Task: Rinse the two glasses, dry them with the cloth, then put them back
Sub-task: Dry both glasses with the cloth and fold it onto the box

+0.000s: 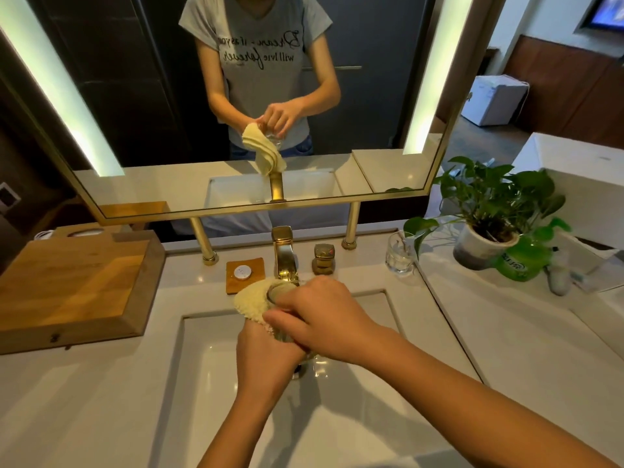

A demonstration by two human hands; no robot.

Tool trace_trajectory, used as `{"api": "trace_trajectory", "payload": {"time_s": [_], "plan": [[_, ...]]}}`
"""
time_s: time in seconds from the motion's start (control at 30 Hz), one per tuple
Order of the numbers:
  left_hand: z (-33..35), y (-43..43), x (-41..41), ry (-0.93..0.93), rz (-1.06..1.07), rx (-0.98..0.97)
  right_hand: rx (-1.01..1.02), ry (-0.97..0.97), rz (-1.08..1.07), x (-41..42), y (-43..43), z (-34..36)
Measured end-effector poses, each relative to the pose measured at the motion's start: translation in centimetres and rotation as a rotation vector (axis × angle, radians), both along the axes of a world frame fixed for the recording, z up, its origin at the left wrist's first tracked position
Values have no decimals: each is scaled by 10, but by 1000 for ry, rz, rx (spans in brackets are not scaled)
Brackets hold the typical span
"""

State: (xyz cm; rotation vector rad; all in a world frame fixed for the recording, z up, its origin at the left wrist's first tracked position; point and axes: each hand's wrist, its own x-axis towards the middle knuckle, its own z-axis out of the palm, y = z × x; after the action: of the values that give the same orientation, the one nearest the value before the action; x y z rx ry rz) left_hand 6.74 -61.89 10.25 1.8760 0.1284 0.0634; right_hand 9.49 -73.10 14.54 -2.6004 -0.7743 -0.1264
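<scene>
Over the white sink point(202, 383) I hold a clear glass point(280, 292) on its side, its mouth pointing away from me. My right hand point(317, 319) grips the glass around its body. My left hand point(266, 359) is closed on a pale yellow cloth point(250, 298), which wraps the glass from below and on the left. Most of the glass is hidden by my fingers and the cloth. A second clear glass point(400, 253) stands upright on the counter at the back right, beside the plant.
A gold faucet point(284, 255) and its gold handle point(324, 258) stand just behind my hands. A wooden coaster point(244, 273) lies left of the faucet, a wooden box point(72, 288) at far left. A potted plant point(486, 224) and a green bottle point(520, 261) sit at right.
</scene>
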Motion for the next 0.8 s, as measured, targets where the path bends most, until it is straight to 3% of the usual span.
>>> {"api": "trace_trajectory", "payload": {"time_s": [0.17, 0.33, 0.4, 0.43, 0.53, 0.63, 0.67, 0.8], "plan": [[19, 22, -1, 85, -250, -277, 425, 247, 42, 4, -1, 1], [16, 44, 0, 416, -658, -1031, 727, 450, 200, 6, -1, 11], [12, 46, -2, 426, -710, -1110, 721, 479, 220, 8, 1, 14], [9, 50, 0, 477, -695, -1088, 703, 492, 219, 9, 1, 16], [13, 56, -2, 411, -487, -717, 551, 551, 169, 12, -5, 15], [23, 50, -7, 197, -372, -10, 314, 609, 96, 12, -2, 12], [25, 46, -8, 143, -349, 146, 297, 638, 97, 11, 3, 10], [23, 53, -5, 141, -398, 170, 383, 682, 115, 8, 15, 9]]}}
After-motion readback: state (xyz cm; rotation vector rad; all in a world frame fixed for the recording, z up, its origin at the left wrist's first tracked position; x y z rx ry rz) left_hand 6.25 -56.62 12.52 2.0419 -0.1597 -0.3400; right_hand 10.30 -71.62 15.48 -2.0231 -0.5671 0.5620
